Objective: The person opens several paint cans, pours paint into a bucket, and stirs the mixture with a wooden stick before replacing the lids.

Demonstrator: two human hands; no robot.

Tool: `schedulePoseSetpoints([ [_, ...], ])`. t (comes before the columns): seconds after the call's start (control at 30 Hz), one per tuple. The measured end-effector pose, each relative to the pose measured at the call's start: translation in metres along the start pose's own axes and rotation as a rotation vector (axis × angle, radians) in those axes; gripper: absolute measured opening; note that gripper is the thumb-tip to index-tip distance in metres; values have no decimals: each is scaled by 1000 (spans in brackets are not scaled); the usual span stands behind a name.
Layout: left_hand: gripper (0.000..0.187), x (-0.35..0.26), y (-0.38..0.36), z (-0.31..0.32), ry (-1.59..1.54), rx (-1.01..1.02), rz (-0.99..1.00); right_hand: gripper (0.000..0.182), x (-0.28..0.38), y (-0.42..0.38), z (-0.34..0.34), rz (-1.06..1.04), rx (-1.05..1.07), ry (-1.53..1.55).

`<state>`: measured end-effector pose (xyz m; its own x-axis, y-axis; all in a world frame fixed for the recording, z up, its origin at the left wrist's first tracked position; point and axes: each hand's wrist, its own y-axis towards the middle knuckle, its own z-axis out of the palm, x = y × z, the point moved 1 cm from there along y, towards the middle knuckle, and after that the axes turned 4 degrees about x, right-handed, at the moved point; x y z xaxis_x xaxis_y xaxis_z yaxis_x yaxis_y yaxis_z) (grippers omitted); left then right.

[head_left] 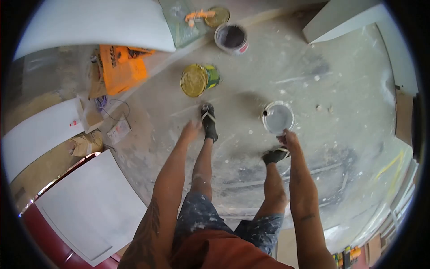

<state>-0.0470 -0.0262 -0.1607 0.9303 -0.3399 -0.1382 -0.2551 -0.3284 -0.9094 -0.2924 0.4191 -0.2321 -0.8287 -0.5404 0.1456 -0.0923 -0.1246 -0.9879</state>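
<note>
My right hand (pixel 290 139) is closed at the near rim of a round, white-rimmed paint bucket (pixel 293 117). Pale grey shows inside the rim, with a small dark round spot at its left edge. Whether the fingers grip the rim or a handle is too small to make out. Off to the left, my left hand (pixel 191 131) hangs beside my foot in a dark flip-flop (pixel 208 117), apart from the containers. Its fingers are blurred. A green and yellow tin (pixel 212 75) with a gold-coloured top stands beyond it.
Farther off is a white bucket (pixel 244 48) with a dark inside. An orange bag (pixel 117 69) lies at the upper left, near white panels (pixel 98 24). Another white panel (pixel 92 206) occupies the lower left. Paint spots mark the concrete floor (pixel 242 157).
</note>
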Motion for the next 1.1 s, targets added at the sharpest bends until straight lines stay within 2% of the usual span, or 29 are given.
schedulePoseSetpoints([
  [0.03,87,19,30,-23,-123,-284,39,39,3,16,43,-30,-28,88],
  [0.07,90,32,59,-48,-193,-370,68,38,-1,19,76,-55,-73,162],
  [0.1,88,61,69,-84,-220,-548,59,38,-23,9,129,1,-37,156],
  [0.13,83,54,89,-100,-338,-678,41,37,-28,1,147,-74,-85,224],
  [0.17,76,55,125,-105,-482,-671,25,36,-36,-6,157,-148,-147,286],
  [0.2,69,61,150,-111,-619,-669,6,36,-45,-8,170,-129,-176,276],
  [0.23,69,68,155,-118,-622,-643,-2,36,-58,-9,187,-105,-242,357],
  [0.27,60,72,158,-126,-824,-406,34,36,-69,-11,205,-85,-308,437],
  [0.3,51,78,161,-134,-1020,-167,67,36,-90,-9,222,-37,-306,368],
  [0.37,44,93,153,-127,-1143,-156,147,36,-110,4,261,98,-165,73],
  [0.4,37,105,139,-116,-1260,-158,215,37,-98,5,286,21,-102,-77],
  [0.43,40,118,124,-114,-1279,-139,195,37,-75,10,323,-60,-26,-225],
  [0.5,44,153,85,-100,-1319,-113,131,35,11,19,391,-280,-48,-200],
  [0.53,46,169,65,-94,-1340,-109,105,34,40,53,416,-464,-170,-331],
  [0.6,47,208,25,-81,-1361,-134,40,30,131,37,483,-672,-227,-192],
  [0.67,46,257,-5,-67,-1357,-165,-90,33,179,51,526,-1098,-356,-559],
  [0.7,45,278,-19,-60,-1315,-178,-154,33,183,47,543,-1091,-363,-557],
  [0.77,44,312,-43,-57,-1277,-194,-216,43,192,39,571,-891,-442,-829],
  [0.8,40,324,-51,-54,-1208,-186,-265,43,192,40,572,-891,-444,-837],
  [0.87,37,338,-63,-53,-1152,-175,-304,47,192,47,565,-574,-388,-850],
  [0.93,36,342,-69,-56,-1000,-140,-319,42,201,32,558,-611,-366,-882],
  [1.0,35,335,-65,-56,-1018,-124,-288,37,212,24,549,-659,-344,-919],
  [1.07,35,327,-65,-54,-1022,-101,-270,34,208,24,539,-479,-314,-980],
  [1.1,34,323,-64,-53,-1031,-123,-243,34,207,22,541,-480,-320,-979],
])
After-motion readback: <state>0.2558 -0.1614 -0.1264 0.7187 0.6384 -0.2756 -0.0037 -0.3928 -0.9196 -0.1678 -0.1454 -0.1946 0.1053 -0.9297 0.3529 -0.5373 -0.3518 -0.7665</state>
